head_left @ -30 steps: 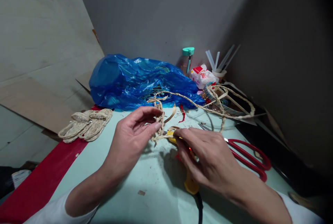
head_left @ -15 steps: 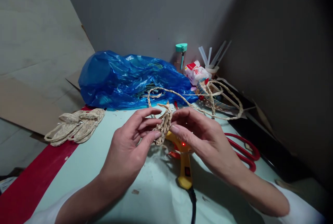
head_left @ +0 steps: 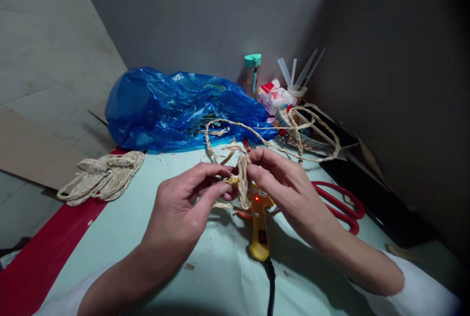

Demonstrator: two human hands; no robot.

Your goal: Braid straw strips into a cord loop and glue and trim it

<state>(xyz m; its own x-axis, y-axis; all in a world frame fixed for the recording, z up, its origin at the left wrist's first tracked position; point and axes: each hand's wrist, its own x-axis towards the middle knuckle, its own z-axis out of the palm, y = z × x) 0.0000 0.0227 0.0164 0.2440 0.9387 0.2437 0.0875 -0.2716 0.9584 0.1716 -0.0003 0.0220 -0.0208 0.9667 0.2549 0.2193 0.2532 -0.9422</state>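
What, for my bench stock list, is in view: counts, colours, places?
plaited coil: 1, tan, held, centre
glue gun: 1, yellow, below centre
plaited cord: 1 or more, tan, centre right
plaited bundle: 1, tan, left
scissors: 1, red handles, right
plastic bag: 1, blue, back
bottle: 1, teal lid, behind bag
packet: 1, white and red, beside bottle
cup with sticks: 1, pale, beside packet
table: 1, pale green, front
strip: 1, red, table's left edge
cardboard: 1 or more, brown, left
wall: 1, grey, back
panel: 1, black, right
left hand: 1, bare, left of coil
right hand: 1, bare, on coil
sleeves: 2, white, on wrists
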